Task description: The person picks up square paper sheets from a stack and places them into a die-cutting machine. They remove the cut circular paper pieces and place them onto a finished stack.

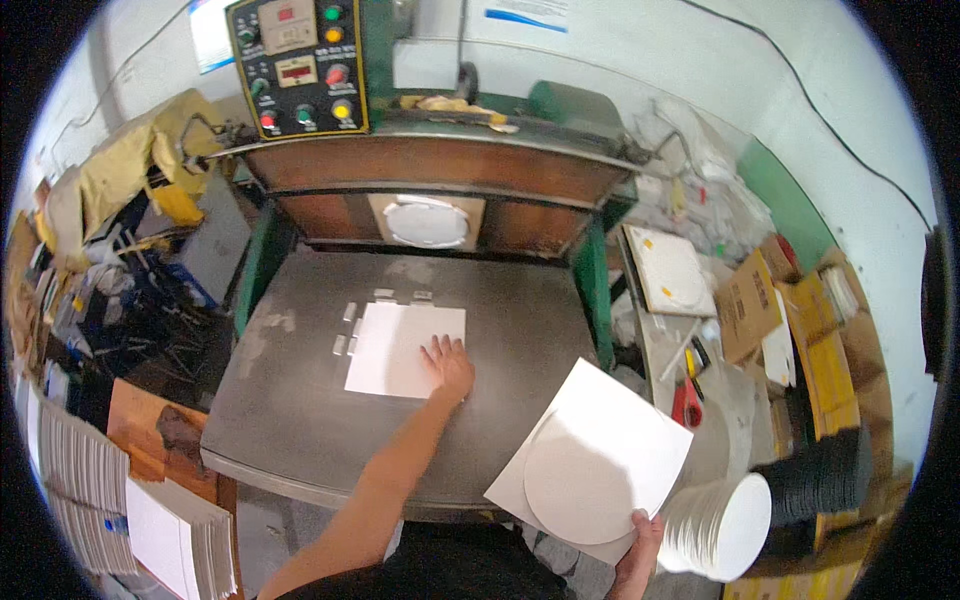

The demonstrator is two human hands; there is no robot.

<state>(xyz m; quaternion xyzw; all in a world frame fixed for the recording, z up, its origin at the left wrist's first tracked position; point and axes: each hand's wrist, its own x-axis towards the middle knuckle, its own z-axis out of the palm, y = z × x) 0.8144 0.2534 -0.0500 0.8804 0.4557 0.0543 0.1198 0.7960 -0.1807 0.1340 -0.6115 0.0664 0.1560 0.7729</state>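
Near the centre of the head view, a plain white square sheet of thin card (385, 355) lies flat on a broad grey metal table (300, 410), and the person's left hand (448, 367) rests palm-down toward its four o'clock side, fingers slightly spread and clamped on nothing. Small pale rectangular tabs (384, 294) stand along the card's nine and twelve o'clock edges; they probably act as stops, and the flat hand seems to steady the card in the corner they form. Well apart from it, at five o'clock, the right hand (645, 545) pinches a second white square board marked with a large circle (600, 450) near its lower edge, thumb on top, the other fingers hidden beneath; that grip likely keeps the board clear of the first card. Whether the circle is a cut or a loose disc, I cannot tell. Just beyond that hand, toward four o'clock, leans a stack of white round discs (740, 525), and at eight o'clock a pile of white rectangular sheets (165, 540) sits on edge, both presumably kept within arm's reach. Straight toward twelve o'clock from the card, a white oval piece on a tan square plate (427, 222) faces the table, while a black control panel with coloured buttons (300, 70) hangs at eleven o'clock, where it can be seen over the work.
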